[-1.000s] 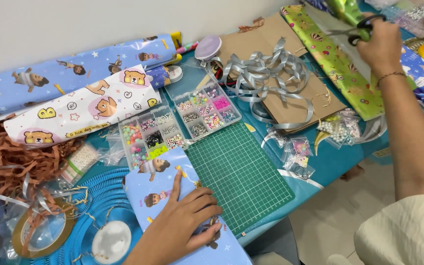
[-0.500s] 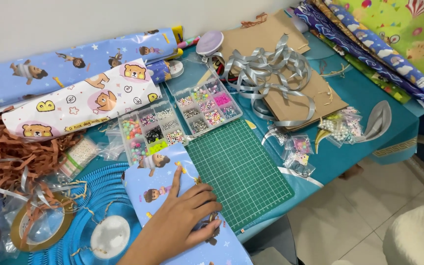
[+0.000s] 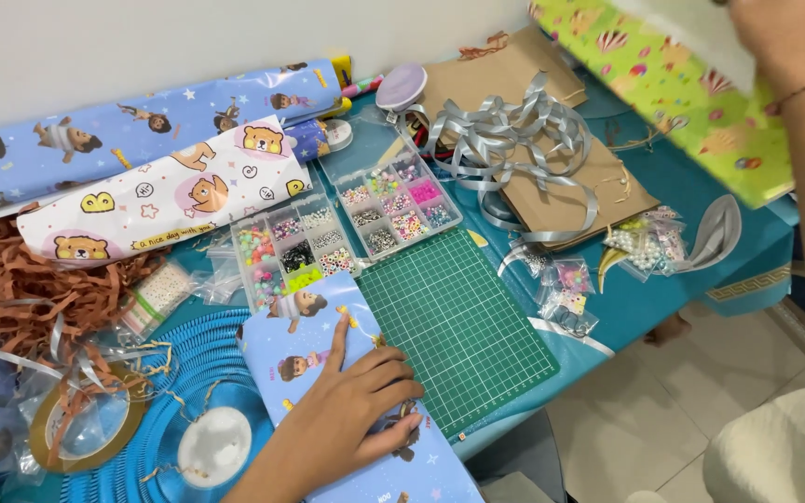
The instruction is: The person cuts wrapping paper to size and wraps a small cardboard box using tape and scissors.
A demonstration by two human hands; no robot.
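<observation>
**Left hand pinning the wrapped parcel, right hand lifting green paper**

The left hand (image 3: 351, 419) is lying flat on the blue-wrapped parcel (image 3: 347, 391), fingers (image 3: 335, 340) spread and pressing on it rather than gripping, index finger pointing up the paper. The parcel is sitting at the near edge of the teal table (image 3: 663, 177), its right side overlapping the green cutting mat (image 3: 458, 326) and its top just below the clear bead organiser (image 3: 347, 233). Up in the top right corner, the right hand (image 3: 784, 33) is holding a green patterned wrapping sheet (image 3: 691, 102) above the table; the fingers are cut off by the frame, so how tightly it is gripping I cannot tell. A tangle of silver ribbon (image 3: 514, 140) is resting on brown paper (image 3: 570, 191) beneath that sheet. Rolls of blue and white cartoon gift wrap (image 3: 151, 177) are lying along the wall, with brown paper shred (image 3: 20, 298) at far left.
</observation>
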